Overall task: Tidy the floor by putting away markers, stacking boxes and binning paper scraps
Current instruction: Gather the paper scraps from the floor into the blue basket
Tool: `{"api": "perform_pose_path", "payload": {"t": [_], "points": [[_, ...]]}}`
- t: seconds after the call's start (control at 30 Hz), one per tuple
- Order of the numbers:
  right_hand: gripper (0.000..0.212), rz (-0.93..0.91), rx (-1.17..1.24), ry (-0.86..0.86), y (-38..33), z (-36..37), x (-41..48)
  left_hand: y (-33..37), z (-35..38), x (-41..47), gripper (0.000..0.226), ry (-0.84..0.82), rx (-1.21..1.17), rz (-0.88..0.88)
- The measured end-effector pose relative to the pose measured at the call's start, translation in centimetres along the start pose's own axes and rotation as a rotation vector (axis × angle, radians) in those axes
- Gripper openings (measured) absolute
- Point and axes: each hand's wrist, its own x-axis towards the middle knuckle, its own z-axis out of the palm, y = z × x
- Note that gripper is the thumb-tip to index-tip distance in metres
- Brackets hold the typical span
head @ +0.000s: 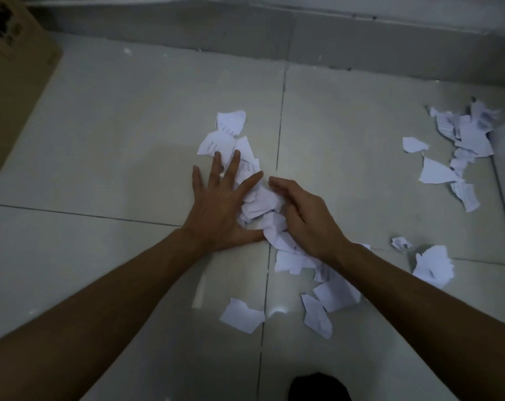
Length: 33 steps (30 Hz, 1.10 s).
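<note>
Head view: left hand [221, 208] flat on tiled floor [100, 134], fingers splayed wide, palm down, against paper scrap pile [260, 205]. Right hand [305, 217] cupped over pile's other side, fingers curled narrow. Pile's long axis runs from upper left toward lower right. More scraps [459, 149] far right. Cardboard box [14, 73] upper left.

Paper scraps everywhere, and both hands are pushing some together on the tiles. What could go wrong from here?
1. The left hand lies flat with fingers spread, and the right hand only cups the central pile of scraps; loose pieces may slip out when lifted.
2. The scraps by the right edge and the single scrap near the bottom lie well apart from the pile and could be missed.
3. No bin is in view, so carrying a loose handful risks dropping bits.
</note>
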Motion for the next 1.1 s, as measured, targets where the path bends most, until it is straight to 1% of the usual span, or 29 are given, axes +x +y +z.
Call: {"api": "perform_pose_path", "payload": {"t": [0.07,0.13,0.17,0.23,0.3,0.37,0.43,0.53,0.6,0.63,0.67,0.73,0.8,0.83,0.9,0.93,0.97,1.0,1.03,1.1], "points": [[0.044,-0.03,0.0,-0.08,0.0,0.2,0.1,-0.2,0.0,1.0,0.108,-0.032,-0.011,-0.006],[0.046,-0.066,0.018,-0.127,-0.3,0.3,0.4,-0.1,0.1,1.5,0.098,-0.003,-0.003,-0.031],[0.045,-0.074,0.051,-0.116,-0.5,0.2,0.8,0.1,0.1,1.6,0.09,0.037,-0.014,-0.049],[0.042,-0.084,0.092,-0.021,-0.7,-0.1,2.3,0.3,0.0,1.7,0.071,0.169,-0.067,-0.061],[0.039,-0.073,0.038,0.07,-1.0,-0.5,4.9,0.2,0.3,1.8,0.055,0.305,-0.129,-0.027],[0.038,-0.084,-0.056,0.07,-1.6,-0.6,8.5,0.1,0.6,1.8,0.047,0.369,-0.161,0.012],[0.044,-0.085,-0.168,-0.045,-2.2,-0.3,12.3,-0.1,1.0,1.7,0.041,0.401,-0.163,0.036],[0.055,-0.082,-0.335,-0.292,-2.5,1.0,16.5,-0.3,1.8,1.8,0.037,0.45,-0.176,0.033],[0.052,-0.067,-0.469,-0.357,-2.1,1.7,17.1,-0.3,2.3,1.8,0.036,0.516,-0.234,0.047],[0.05,-0.082,-0.491,-0.337,-1.9,1.9,16.7,-0.3,2.6,1.9,0.038,0.534,-0.282,0.053],[0.047,-0.092,-0.45,-0.296,-1.7,2.0,15.9,-0.2,2.7,1.9,0.041,0.537,-0.331,0.033],[0.045,-0.075,-0.272,-0.209,-1.5,2.0,13.6,-0.4,2.3,2.2,0.049,0.479,-0.42,-0.076],[0.048,0.0,-0.1,-0.131,-1.6,2.0,11.1,-0.6,1.8,2.3,0.061,0.384,-0.414,-0.134],[0.049,0.05,-0.045,-0.113,-1.8,2.0,10.1,-0.6,1.5,2.2,0.069,0.336,-0.376,-0.158],[0.05,0.097,-0.006,-0.133,-2.3,1.8,9.3,-0.5,1.0,2.1,0.084,0.266,-0.39,-0.21],[0.05,0.102,-0.009,-0.152,-2.5,1.5,9.3,-0.4,0.7,2.0,0.084,0.26,-0.401,-0.215],[0.05,0.11,-0.016,-0.153,-2.7,1.3,9.4,-0.2,0.6,1.9,0.076,0.28,-0.361,-0.214],[0.048,0.122,-0.027,-0.131,-3.0,1.0,9.5,0.0,0.4,1.7,0.063,0.318,-0.295,-0.215],[0.045,0.13,-0.043,-0.093,-3.2,0.9,9.5,0.1,0.2,1.6,0.052,0.348,-0.243,-0.218],[0.035,0.135,-0.082,0.018,-3.5,1.2,9.2,0.2,0.1,1.6,0.039,0.35,-0.202,-0.228]]}}
